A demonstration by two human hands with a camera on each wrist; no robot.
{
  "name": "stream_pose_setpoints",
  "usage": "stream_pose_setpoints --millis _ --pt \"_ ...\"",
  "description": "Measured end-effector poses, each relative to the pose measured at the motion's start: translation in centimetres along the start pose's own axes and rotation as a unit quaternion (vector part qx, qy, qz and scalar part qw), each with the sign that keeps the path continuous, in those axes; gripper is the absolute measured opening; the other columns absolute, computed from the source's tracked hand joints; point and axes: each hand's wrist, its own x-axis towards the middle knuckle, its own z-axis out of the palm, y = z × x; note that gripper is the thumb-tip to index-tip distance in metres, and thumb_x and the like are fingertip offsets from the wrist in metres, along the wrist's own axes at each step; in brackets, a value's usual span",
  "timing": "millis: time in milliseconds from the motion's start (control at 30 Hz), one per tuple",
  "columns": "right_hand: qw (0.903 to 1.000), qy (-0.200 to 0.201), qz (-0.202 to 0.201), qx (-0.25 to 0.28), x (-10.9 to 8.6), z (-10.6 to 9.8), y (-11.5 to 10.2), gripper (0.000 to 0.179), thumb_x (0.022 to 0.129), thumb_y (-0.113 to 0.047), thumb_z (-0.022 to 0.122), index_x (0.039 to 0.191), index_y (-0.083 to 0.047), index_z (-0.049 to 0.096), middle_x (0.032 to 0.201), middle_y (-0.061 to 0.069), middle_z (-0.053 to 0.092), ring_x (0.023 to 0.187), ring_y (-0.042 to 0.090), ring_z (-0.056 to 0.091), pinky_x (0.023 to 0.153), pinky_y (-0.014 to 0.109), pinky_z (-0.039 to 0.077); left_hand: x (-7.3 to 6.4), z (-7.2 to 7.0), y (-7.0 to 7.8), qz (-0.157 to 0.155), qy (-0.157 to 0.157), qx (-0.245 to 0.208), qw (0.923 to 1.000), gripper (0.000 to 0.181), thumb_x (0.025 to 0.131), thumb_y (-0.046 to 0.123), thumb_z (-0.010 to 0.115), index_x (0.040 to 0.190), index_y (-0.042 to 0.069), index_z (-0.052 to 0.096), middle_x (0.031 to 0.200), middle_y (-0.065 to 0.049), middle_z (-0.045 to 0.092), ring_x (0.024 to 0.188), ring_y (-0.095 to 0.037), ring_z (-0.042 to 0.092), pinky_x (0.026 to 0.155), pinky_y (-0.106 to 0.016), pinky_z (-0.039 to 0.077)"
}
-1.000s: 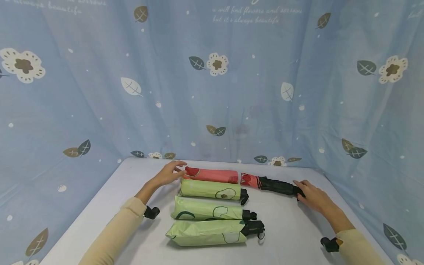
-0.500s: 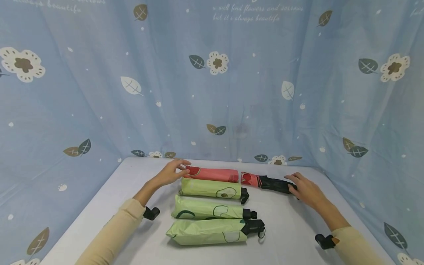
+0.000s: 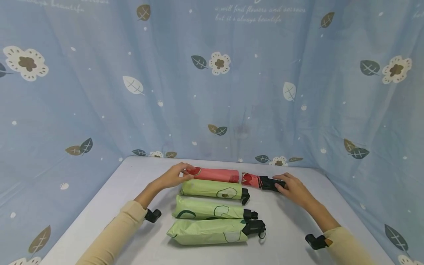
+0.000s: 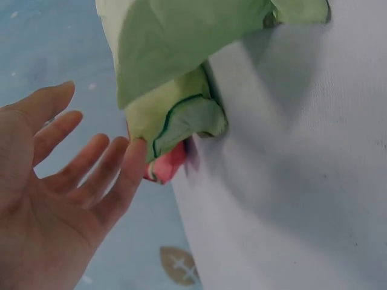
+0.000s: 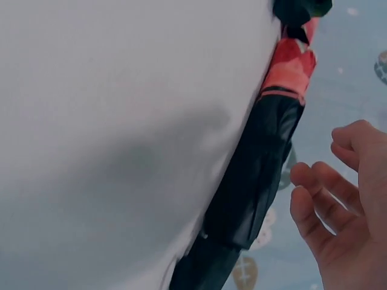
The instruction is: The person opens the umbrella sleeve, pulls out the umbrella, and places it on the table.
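Observation:
In the head view a red watermelon-print umbrella sleeve (image 3: pixel 215 175) lies at the back of the table. My left hand (image 3: pixel 173 175) is at its left end, fingers extended; whether they touch it is unclear. The left wrist view shows the left palm (image 4: pixel 57 199) beside the red end. To the sleeve's right lies a folded umbrella (image 3: pixel 265 183), red at the left and black along the rest. Over its black part hovers my right hand (image 3: pixel 294 189), partly covering it. Loosely bent fingers of the right hand (image 5: pixel 338 205) look apart from it in the right wrist view.
Several green avocado-print folded umbrellas with black handles lie in a column in front of the red sleeve: the rear one (image 3: pixel 212 188), the middle one (image 3: pixel 205 208) and the front one (image 3: pixel 207 232). A blue patterned curtain (image 3: pixel 212 92) surrounds the white table (image 3: pixel 281 235).
My right hand has slid leftward above the black part of the umbrella. My left hand has shifted slightly right, over the left end of the red sleeve. The umbrellas stay put.

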Motion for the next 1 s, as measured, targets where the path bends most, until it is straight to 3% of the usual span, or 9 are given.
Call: stream_pose_setpoints --millis 400,733,867,1000 --pt "0.9980 -0.037 -0.021 0.046 0.9 1.2 -2.2 0.033 0.092 -0.018 0.069 0.123 -0.008 0.067 0.109 0.011 0.065 0.066 -0.001 0.049 0.058 0.022 0.044 0.2 0.2 0.8 0.007 -0.057 -0.004 0.9983 0.044 0.099 0.023 0.060 0.133 -0.004 0.055 0.127 -0.024 0.059 0.109 -0.036 0.063 0.091 -0.047 0.052" --pt "0.9959 -0.066 -0.028 0.055 1.7 2.2 -3.7 0.034 0.091 -0.021 0.070 0.122 -0.009 0.067 0.110 0.012 0.067 0.070 0.003 0.052 0.061 0.023 0.045 0.3 0.3 1.2 -0.021 -0.100 -0.002 0.9947 0.052 0.096 0.026 0.064 0.137 -0.003 0.052 0.125 -0.022 0.061 0.116 -0.040 0.059 0.094 -0.051 0.050" --pt "0.9938 -0.083 -0.048 0.058 2.0 2.5 -4.0 0.034 0.093 -0.021 0.068 0.123 -0.007 0.067 0.115 0.012 0.068 0.082 0.013 0.064 0.069 0.028 0.052 0.4 0.4 1.1 -0.030 -0.111 0.014 0.9933 0.050 0.095 0.026 0.066 0.137 0.001 0.054 0.127 -0.018 0.062 0.120 -0.038 0.058 0.097 -0.052 0.049" --pt "0.9890 -0.110 -0.056 0.082 2.1 2.8 -4.3 0.037 0.095 -0.022 0.066 0.129 -0.007 0.064 0.119 0.012 0.069 0.099 0.027 0.066 0.077 0.035 0.054 0.5 0.8 0.9 -0.037 -0.122 0.022 0.9916 0.050 0.095 0.027 0.066 0.137 0.004 0.054 0.130 -0.016 0.062 0.123 -0.035 0.057 0.097 -0.051 0.049"
